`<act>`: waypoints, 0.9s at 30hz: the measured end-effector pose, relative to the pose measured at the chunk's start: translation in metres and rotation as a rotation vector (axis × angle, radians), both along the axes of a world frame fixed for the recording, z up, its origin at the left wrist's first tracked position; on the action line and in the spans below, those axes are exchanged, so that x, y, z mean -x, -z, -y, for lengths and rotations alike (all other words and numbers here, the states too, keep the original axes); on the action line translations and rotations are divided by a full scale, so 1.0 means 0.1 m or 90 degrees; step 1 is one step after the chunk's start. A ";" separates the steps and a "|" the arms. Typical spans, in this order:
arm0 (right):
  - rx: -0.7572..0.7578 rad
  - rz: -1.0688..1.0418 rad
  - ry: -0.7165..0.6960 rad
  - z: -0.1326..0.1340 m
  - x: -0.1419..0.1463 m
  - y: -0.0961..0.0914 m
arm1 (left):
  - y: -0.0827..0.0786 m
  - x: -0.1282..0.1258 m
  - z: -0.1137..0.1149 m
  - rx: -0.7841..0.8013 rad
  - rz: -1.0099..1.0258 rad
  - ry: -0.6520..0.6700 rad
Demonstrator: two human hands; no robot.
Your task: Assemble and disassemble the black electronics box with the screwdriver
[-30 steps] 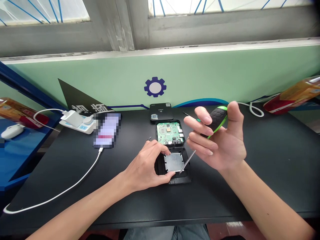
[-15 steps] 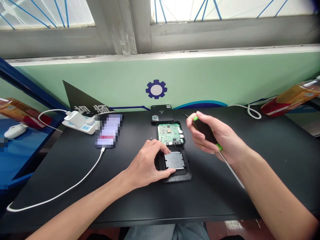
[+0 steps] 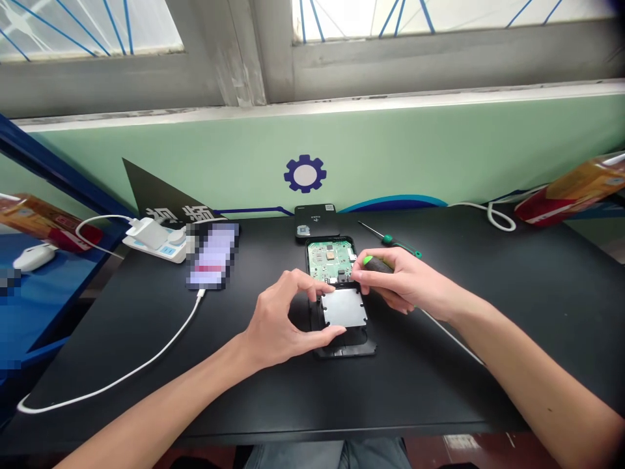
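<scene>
My left hand [image 3: 283, 316] grips a silver metal plate [image 3: 344, 308] by its far and near edges, thumb on the near side. The plate sits over a black plastic cover [image 3: 349, 350], seemingly a little raised from it. In my right hand [image 3: 405, 280] is a screwdriver [image 3: 377, 264] with a black and green handle, its thin shaft running back under my forearm. Those right fingertips are close to the right edge of an opened black device [image 3: 332, 260], which shows a green circuit board.
Behind the device lies a black box-like cover [image 3: 317, 220] with stickers. A smaller green screwdriver [image 3: 388, 240] lies to its right. On the left are a phone [image 3: 213, 255], its white cable [image 3: 161, 358] and a power strip [image 3: 156, 240].
My right hand has moved left and down to the device with the screwdriver, uncovering the green screwdriver. The metal plate has shifted slightly and appears lifted in my left hand.
</scene>
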State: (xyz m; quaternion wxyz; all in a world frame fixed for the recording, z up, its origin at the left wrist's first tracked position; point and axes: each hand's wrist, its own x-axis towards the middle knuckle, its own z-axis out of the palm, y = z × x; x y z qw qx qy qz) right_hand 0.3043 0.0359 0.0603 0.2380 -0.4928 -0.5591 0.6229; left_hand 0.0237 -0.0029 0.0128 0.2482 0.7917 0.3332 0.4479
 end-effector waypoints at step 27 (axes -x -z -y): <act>0.066 -0.222 0.043 0.09 -0.04 0.28 | 0.10 -0.03 -0.17 0.627 0.311 0.181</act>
